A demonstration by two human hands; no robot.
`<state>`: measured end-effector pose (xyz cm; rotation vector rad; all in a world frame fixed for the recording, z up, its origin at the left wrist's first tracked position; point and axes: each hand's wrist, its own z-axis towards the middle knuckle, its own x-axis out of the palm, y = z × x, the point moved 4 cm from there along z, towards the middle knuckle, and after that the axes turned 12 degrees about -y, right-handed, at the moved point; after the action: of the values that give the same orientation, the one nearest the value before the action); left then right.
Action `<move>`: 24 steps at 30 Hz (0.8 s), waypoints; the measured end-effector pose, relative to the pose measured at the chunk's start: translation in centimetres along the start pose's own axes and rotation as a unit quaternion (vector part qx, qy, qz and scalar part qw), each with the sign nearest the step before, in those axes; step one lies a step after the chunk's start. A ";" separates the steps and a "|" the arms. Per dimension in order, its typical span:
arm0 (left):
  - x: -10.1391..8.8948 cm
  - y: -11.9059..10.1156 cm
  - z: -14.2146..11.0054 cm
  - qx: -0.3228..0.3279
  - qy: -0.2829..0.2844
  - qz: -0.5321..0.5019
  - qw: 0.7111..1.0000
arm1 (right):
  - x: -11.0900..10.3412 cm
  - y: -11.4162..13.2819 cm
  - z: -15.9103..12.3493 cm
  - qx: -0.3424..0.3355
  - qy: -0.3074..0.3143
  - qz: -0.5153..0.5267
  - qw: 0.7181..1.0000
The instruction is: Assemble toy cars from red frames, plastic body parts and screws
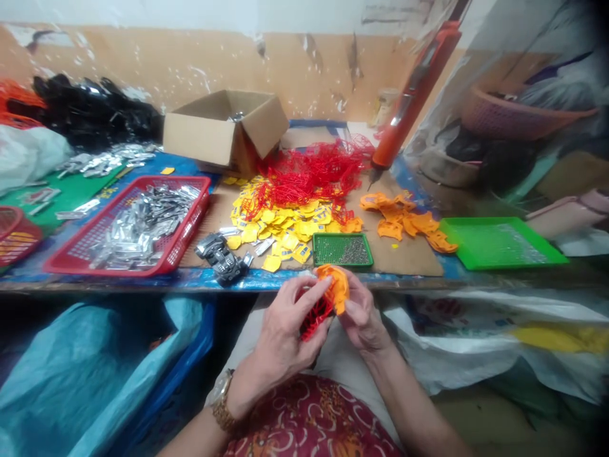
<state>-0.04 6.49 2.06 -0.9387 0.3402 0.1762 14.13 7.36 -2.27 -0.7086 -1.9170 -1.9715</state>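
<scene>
My left hand (281, 320) is closed around a red plastic lattice frame (314, 318), held over my lap just in front of the table edge. An orange plastic shell (339, 291) rests against the frame's upper right side. Fingers of my right hand (365, 317) grip that shell from the right, while my left fingertips also press on it. Straight ahead on the table sits a small green basket of screws (340, 261). Further left lies a dark grey toy vehicle chassis (222, 257). How the shell and frame meet is partly covered by my fingers.
Yellow pieces (285, 225) and red lattice frames (318, 168) are heaped mid-table. Silvery parts fill a red basket (207, 190). Orange shells (412, 222) lie beside a green tray (457, 244). An orange electric screwdriver (413, 98) hangs above. A cardboard box (200, 136) stands behind.
</scene>
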 end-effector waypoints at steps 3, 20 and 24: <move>0.3 -0.4 -0.1 0.057 0.007 0.068 0.996 | -0.2 -0.1 -0.1 0.007 0.009 0.023 1.000; 0.2 -1.1 -0.3 0.077 -0.001 0.079 0.994 | 0.1 -0.1 -0.5 0.022 0.053 0.075 0.996; 0.2 -0.9 -0.4 0.070 -0.010 0.074 0.995 | 0.0 0.0 -0.4 0.022 0.050 0.071 0.996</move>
<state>0.38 5.62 2.45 -0.7739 0.3991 0.2938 14.06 6.97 -2.31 -0.6998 -1.7960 -1.8373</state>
